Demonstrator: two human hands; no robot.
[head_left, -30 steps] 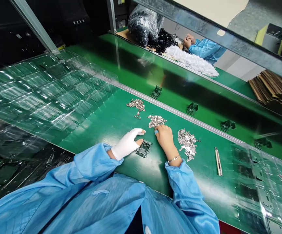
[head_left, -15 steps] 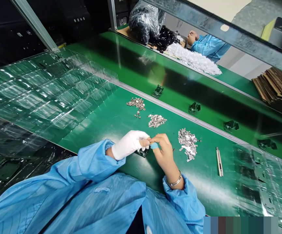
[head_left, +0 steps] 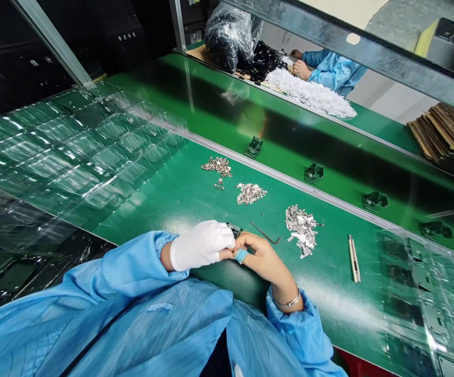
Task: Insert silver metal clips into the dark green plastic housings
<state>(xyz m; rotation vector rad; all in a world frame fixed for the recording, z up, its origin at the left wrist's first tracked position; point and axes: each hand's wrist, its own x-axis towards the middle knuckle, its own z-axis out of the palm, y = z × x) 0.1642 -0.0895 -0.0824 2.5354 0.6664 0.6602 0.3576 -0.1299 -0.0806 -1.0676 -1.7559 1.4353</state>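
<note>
Mostly covered by the person's hands, a small circuit board [head_left: 234, 229] is at the near part of the green table [head_left: 164, 201], only its far edge showing past the knuckles. Left hand [head_left: 203, 245], in a white glove with bare fingertips, and right hand [head_left: 260, 255], with a blue wrap on one finger, meet over it. The fingers of both are bent and their tips come together; whether they are clamped on the board or on some small part, I cannot tell.

Just beyond the right hand lies a dark L-shaped key [head_left: 263, 232]. Farther out are two heaps of small metal pieces, one left [head_left: 216, 166] and one nearer [head_left: 250, 193], then a pile of flat silver strips [head_left: 301, 229] to the right, with a slim cutter [head_left: 353, 259] past it. Clear plastic trays [head_left: 73, 141] spread across the left side. Past a metal rail [head_left: 274, 175], more boards sit in a spaced row, the leftmost board [head_left: 253, 147] upright-looking. Behind, a co-worker's blue sleeve [head_left: 336, 68] reaches beside a white heap [head_left: 311, 94].
</note>
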